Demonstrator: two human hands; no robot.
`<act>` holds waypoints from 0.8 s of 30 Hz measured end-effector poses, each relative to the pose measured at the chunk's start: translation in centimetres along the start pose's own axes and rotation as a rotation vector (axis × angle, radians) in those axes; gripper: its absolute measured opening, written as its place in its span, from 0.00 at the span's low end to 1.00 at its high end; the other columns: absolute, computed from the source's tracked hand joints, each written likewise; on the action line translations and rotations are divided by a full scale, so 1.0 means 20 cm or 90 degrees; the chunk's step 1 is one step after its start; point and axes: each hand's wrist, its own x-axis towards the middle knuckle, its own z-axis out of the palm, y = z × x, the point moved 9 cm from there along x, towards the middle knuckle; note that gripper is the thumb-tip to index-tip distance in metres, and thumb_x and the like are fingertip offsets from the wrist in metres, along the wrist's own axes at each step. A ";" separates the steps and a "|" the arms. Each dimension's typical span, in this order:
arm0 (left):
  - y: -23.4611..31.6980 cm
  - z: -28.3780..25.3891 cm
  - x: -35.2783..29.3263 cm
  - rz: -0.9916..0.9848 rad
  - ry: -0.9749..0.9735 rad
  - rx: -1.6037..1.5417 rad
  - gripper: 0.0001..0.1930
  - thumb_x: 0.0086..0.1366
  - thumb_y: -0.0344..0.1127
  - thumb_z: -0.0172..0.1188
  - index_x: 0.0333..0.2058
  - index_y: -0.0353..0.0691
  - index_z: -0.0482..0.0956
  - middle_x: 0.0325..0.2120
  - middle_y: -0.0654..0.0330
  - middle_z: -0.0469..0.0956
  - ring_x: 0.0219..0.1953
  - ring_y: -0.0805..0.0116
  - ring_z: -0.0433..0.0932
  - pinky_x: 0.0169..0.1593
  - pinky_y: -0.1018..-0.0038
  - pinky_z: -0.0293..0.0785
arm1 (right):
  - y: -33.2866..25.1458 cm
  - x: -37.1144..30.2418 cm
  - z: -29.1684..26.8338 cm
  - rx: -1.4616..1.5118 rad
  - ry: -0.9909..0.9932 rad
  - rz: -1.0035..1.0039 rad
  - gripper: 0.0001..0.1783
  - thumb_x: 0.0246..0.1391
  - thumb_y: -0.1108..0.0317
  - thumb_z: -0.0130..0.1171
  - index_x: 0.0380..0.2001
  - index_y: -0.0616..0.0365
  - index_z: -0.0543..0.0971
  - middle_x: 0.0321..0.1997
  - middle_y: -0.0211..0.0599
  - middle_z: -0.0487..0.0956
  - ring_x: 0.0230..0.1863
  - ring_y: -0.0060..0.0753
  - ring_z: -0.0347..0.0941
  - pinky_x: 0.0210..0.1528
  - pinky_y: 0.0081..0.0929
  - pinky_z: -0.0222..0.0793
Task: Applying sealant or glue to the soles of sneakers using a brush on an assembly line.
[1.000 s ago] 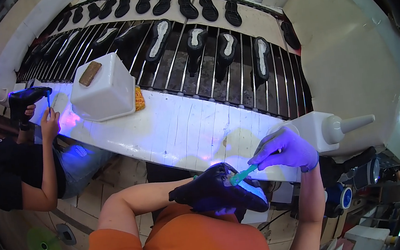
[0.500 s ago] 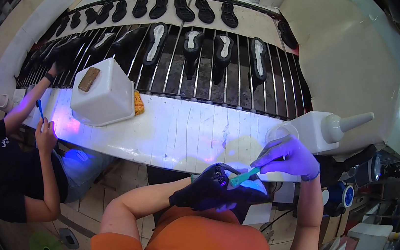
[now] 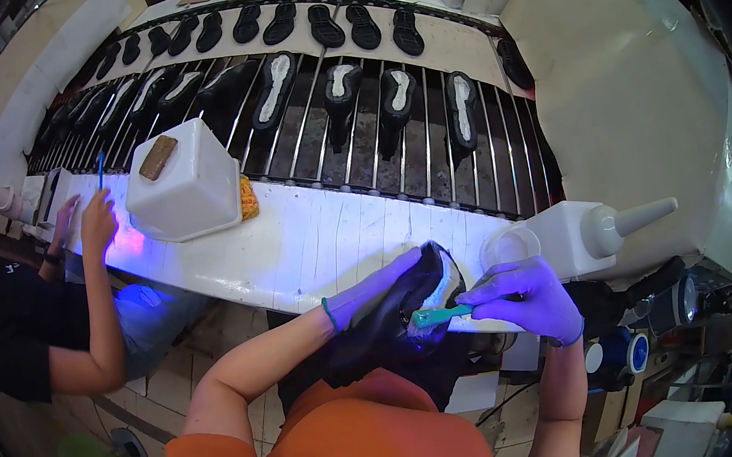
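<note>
Gripping black shoe in left hand, sole tilted up for access; right hand clenching teal brush against it.

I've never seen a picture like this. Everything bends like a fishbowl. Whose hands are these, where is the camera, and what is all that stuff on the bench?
The camera sits on a person's head and looks down through a very wide lens, so straight edges curve. There is no machine: both gloved hands are that person's own. The left hand holds a black shoe. The right hand holds a teal brush against the shoe's pale underside. They work at a white bench lit by violet light. On it stand a white tub, a small white cup and a white jug with a spout. Behind runs a rack of rods carrying more shoes and soles. At the left, another person works too.
</note>
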 end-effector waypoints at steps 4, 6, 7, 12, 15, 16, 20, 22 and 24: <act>0.15 -0.08 -0.04 0.127 0.123 0.132 0.20 0.72 0.49 0.48 0.52 0.41 0.73 0.43 0.60 0.78 0.41 0.75 0.78 0.48 0.77 0.75 | -0.02 0.00 0.01 -0.019 0.022 -0.029 0.14 0.47 0.71 0.68 0.40 0.56 0.85 0.28 0.37 0.82 0.29 0.26 0.78 0.32 0.23 0.70; 0.18 -0.06 -0.08 0.125 0.164 0.106 0.22 0.71 0.53 0.48 0.48 0.40 0.76 0.39 0.61 0.79 0.39 0.75 0.78 0.45 0.77 0.75 | 0.00 -0.02 0.02 -0.004 0.046 -0.021 0.14 0.47 0.71 0.68 0.40 0.55 0.85 0.27 0.37 0.81 0.28 0.25 0.77 0.31 0.23 0.70; 0.18 -0.04 -0.08 0.123 0.162 0.107 0.22 0.71 0.53 0.48 0.48 0.40 0.76 0.39 0.61 0.79 0.39 0.75 0.78 0.45 0.77 0.75 | 0.01 -0.03 0.00 0.011 0.070 -0.013 0.14 0.46 0.70 0.69 0.40 0.54 0.86 0.27 0.36 0.81 0.28 0.25 0.77 0.31 0.23 0.69; 0.26 -0.04 -0.08 0.229 0.120 0.216 0.24 0.71 0.53 0.46 0.47 0.37 0.76 0.39 0.60 0.79 0.38 0.74 0.78 0.46 0.77 0.75 | 0.06 -0.03 -0.05 -0.147 0.174 0.108 0.11 0.49 0.69 0.66 0.37 0.57 0.85 0.29 0.38 0.82 0.29 0.31 0.78 0.34 0.26 0.70; 0.19 -0.13 -0.10 0.132 0.216 0.123 0.24 0.71 0.53 0.46 0.47 0.36 0.76 0.39 0.60 0.80 0.39 0.74 0.78 0.47 0.76 0.75 | 0.22 -0.10 -0.16 -0.290 0.349 0.125 0.11 0.53 0.67 0.61 0.40 0.58 0.83 0.33 0.43 0.82 0.33 0.44 0.79 0.37 0.33 0.72; 0.19 -0.14 -0.11 0.137 0.206 0.118 0.24 0.71 0.53 0.46 0.49 0.36 0.76 0.40 0.60 0.80 0.39 0.73 0.78 0.47 0.76 0.75 | 0.26 -0.17 -0.23 -0.336 0.455 0.111 0.11 0.52 0.69 0.62 0.39 0.58 0.83 0.31 0.44 0.81 0.32 0.43 0.79 0.36 0.33 0.71; 0.14 -0.19 -0.14 0.132 0.176 -0.035 0.30 0.68 0.60 0.49 0.54 0.38 0.73 0.44 0.55 0.80 0.44 0.66 0.80 0.52 0.70 0.76 | 0.54 -0.49 -0.29 -0.395 0.664 0.171 0.12 0.51 0.72 0.61 0.41 0.60 0.81 0.32 0.46 0.81 0.32 0.45 0.79 0.35 0.34 0.71; 0.16 -0.24 -0.15 0.179 0.167 -0.021 0.32 0.67 0.61 0.49 0.56 0.38 0.71 0.46 0.54 0.79 0.45 0.64 0.80 0.53 0.67 0.76 | 0.78 -0.65 -0.22 -0.354 0.705 0.299 0.11 0.52 0.72 0.59 0.40 0.60 0.79 0.37 0.49 0.80 0.39 0.52 0.77 0.41 0.40 0.71; 0.17 -0.29 -0.14 0.191 0.145 -0.041 0.33 0.67 0.62 0.47 0.57 0.38 0.70 0.47 0.54 0.78 0.45 0.63 0.79 0.52 0.67 0.76 | 0.98 -0.76 -0.08 -0.269 0.708 0.352 0.11 0.52 0.71 0.59 0.40 0.60 0.79 0.36 0.49 0.80 0.38 0.51 0.77 0.41 0.39 0.71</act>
